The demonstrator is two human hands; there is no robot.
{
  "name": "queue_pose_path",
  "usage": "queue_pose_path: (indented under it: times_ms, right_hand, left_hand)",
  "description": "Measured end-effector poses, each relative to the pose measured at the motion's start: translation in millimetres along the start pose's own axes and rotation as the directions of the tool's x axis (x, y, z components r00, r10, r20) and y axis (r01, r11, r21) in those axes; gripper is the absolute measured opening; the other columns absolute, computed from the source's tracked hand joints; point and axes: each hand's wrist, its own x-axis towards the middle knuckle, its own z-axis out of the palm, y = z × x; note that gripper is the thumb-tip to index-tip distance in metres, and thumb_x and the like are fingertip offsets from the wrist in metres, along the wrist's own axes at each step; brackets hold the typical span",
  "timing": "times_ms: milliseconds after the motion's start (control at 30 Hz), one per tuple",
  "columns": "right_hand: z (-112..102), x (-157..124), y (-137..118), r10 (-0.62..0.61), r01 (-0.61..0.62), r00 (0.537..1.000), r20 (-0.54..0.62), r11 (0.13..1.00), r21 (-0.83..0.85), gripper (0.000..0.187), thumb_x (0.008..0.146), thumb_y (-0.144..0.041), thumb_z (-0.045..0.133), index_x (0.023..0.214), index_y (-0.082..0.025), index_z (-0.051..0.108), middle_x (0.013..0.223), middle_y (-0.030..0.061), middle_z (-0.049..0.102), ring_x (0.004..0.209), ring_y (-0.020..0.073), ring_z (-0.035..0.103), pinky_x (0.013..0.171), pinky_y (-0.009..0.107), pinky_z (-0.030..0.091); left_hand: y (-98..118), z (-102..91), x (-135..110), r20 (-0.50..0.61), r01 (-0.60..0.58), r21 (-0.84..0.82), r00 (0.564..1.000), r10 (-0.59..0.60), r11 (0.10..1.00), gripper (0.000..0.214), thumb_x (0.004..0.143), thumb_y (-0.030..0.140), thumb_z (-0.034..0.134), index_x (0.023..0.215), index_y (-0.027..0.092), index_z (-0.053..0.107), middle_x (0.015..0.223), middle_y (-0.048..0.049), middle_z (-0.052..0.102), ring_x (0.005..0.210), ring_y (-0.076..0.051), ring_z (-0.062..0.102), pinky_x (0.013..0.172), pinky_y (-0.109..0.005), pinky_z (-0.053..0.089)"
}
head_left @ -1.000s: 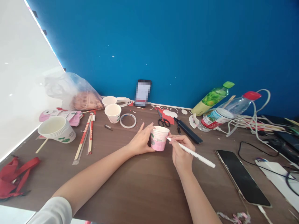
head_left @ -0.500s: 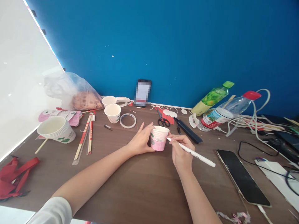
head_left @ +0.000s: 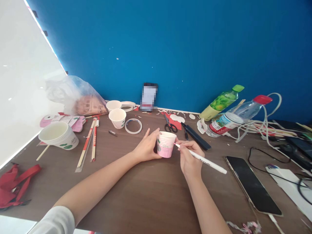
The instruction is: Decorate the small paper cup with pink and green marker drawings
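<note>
Upright on the brown table stands a paper cup (head_left: 166, 147), white at the rim with green leaf prints and pink colouring over its lower part. My left hand (head_left: 147, 146) holds it from the left side, thumb near the base and fingers up by the rim. Pinched in my right hand (head_left: 191, 159) is a white marker pen (head_left: 209, 164), its pink tip pointing at the cup's right side. I cannot tell whether the tip touches the wall. Behind the cup lie black-handled scissors (head_left: 170, 126) and a red paper scrap (head_left: 175, 123).
At left are stacked paper cups (head_left: 58, 136), wrapped chopsticks (head_left: 86, 143) and a red strap (head_left: 17, 185). Another paper cup (head_left: 117, 118) stands by a tape roll (head_left: 133, 126). A phone (head_left: 252, 185), a clear bottle (head_left: 226, 122) and a green-capped bottle (head_left: 220, 102) are at right.
The marker has shifted slightly to the right, and its pink tip now shows apart from my fingers. My left hand and the cup have stayed in place.
</note>
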Motion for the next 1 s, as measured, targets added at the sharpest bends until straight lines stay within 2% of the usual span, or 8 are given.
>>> queue_pose_path:
  times_ms: [133, 300, 567, 833, 1000]
  right_hand:
    - [-3.9, 1.5, 2.9, -0.013, 0.013, 0.999, 0.036, 1.000, -0.011, 0.013, 0.068, -0.021, 0.070, 0.063, -0.021, 0.057, 0.067, -0.0005, 0.067, 0.071, 0.0201, 0.065, 0.074, 0.040, 0.050]
    - [-5.5, 1.7, 6.9, -0.027, 0.031, 0.997, 0.067, 0.998, -0.057, 0.013, 0.068, -0.022, 0.069, 0.062, -0.021, 0.058, 0.067, 0.0003, 0.068, 0.071, 0.0204, 0.065, 0.075, 0.040, 0.051]
    - [-4.1, 1.5, 6.9, -0.025, 0.030, 0.998, 0.065, 0.997, -0.076, 0.013, 0.068, -0.022, 0.069, 0.062, -0.021, 0.058, 0.068, 0.0007, 0.068, 0.069, 0.0202, 0.065, 0.078, 0.042, 0.051]
    - [-4.9, 1.7, 5.8, 0.008, -0.006, 0.999, 0.053, 0.999, -0.038, 0.015, 0.069, -0.022, 0.069, 0.062, -0.021, 0.056, 0.067, 0.0006, 0.067, 0.071, 0.0200, 0.065, 0.071, 0.038, 0.050]
    - [-4.2, 2.0, 5.9, 0.000, 0.004, 0.999, 0.050, 0.998, -0.067, 0.015, 0.068, -0.022, 0.069, 0.061, -0.021, 0.056, 0.069, 0.0013, 0.069, 0.071, 0.0201, 0.065, 0.073, 0.039, 0.051]
  left_hand:
    - [0.6, 0.2, -0.2, 0.007, 0.029, -0.004, 1.000, -0.029, 1.000, 0.099, 0.064, 0.036, 0.081, 0.139, 0.019, 0.019, 0.143, -0.0192, 0.048, 0.141, -0.032, 0.037, 0.122, -0.059, 0.009]
    - [2.1, -1.0, 0.2, 0.008, 0.051, -0.019, 0.999, -0.051, 0.999, 0.099, 0.062, 0.035, 0.082, 0.139, 0.019, 0.020, 0.143, -0.0196, 0.047, 0.142, -0.032, 0.036, 0.122, -0.059, 0.009]
    - [1.4, -0.3, 0.1, 0.009, 0.047, -0.010, 0.999, -0.046, 0.999, 0.100, 0.063, 0.035, 0.081, 0.139, 0.018, 0.019, 0.143, -0.0211, 0.046, 0.142, -0.032, 0.037, 0.122, -0.059, 0.009]
    - [2.3, -1.4, 0.6, 0.016, 0.044, -0.007, 0.999, -0.044, 0.999, 0.098, 0.063, 0.035, 0.082, 0.138, 0.018, 0.020, 0.143, -0.0212, 0.046, 0.142, -0.031, 0.036, 0.122, -0.059, 0.010]
    - [1.9, -0.9, 0.2, 0.017, 0.045, -0.014, 0.999, -0.045, 0.999, 0.097, 0.063, 0.036, 0.082, 0.137, 0.019, 0.022, 0.141, -0.0196, 0.049, 0.142, -0.031, 0.036, 0.122, -0.059, 0.009]
